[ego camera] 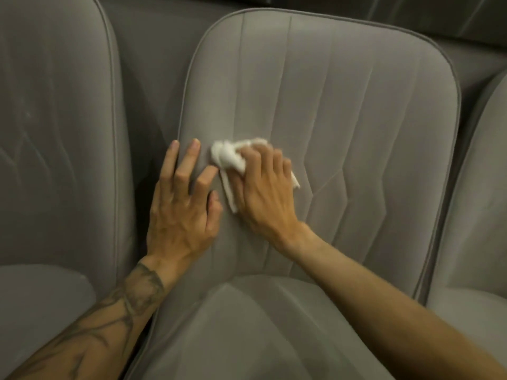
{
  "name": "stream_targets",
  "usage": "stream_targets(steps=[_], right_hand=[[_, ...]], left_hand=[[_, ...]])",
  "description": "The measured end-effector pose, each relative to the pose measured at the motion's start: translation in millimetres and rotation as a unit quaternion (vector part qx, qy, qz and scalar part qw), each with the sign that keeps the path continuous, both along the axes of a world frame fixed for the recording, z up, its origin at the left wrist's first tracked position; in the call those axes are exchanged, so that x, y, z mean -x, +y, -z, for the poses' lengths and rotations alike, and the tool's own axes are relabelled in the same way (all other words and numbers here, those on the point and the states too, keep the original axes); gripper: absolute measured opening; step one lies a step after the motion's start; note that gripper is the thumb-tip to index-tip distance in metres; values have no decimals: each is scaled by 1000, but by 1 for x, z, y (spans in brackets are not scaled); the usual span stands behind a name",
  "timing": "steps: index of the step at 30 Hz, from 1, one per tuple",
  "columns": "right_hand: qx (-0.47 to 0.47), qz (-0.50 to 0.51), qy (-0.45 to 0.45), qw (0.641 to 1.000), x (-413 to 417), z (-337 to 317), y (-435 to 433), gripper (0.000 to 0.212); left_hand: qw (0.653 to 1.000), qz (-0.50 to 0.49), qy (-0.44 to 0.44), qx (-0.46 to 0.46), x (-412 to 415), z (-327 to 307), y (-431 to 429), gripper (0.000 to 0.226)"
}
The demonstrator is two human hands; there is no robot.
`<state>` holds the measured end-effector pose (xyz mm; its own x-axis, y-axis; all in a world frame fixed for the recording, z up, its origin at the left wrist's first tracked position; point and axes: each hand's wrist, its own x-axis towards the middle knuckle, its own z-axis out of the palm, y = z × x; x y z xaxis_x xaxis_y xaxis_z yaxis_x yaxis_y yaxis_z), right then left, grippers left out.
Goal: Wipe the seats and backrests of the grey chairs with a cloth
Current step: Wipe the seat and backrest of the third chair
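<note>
A grey upholstered chair fills the middle of the view, its stitched backrest (343,105) upright and its seat (247,330) below. My right hand (266,193) presses a crumpled white cloth (227,157) against the lower left part of the backrest. My left hand (181,204) lies flat on the backrest's left edge, fingers spread, touching the cloth with one fingertip and holding nothing.
A second grey chair (55,133) stands close on the left, with a narrow dark gap between the two. Part of a third grey chair (482,187) shows at the right edge. More grey upholstery runs behind the backrests.
</note>
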<state>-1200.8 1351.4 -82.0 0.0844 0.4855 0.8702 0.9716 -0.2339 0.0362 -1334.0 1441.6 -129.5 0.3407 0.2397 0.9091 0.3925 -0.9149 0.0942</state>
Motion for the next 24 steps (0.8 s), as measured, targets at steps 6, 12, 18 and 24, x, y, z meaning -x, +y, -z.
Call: stream_targets(steps=[6, 12, 18, 24], right_hand=[[-99, 91, -17, 991, -51, -53, 1, 30], [5, 16, 22, 1000, 2, 49, -11, 30], [17, 23, -9, 1000, -24, 29, -18, 32], [6, 9, 63, 998, 16, 81, -10, 30]], left_hand=[[1000, 14, -1, 3, 0, 0, 0, 39], [998, 54, -38, 4, 0, 0, 2, 36], [998, 52, -42, 7, 0, -1, 1, 36], [998, 45, -44, 2, -2, -2, 2, 36]])
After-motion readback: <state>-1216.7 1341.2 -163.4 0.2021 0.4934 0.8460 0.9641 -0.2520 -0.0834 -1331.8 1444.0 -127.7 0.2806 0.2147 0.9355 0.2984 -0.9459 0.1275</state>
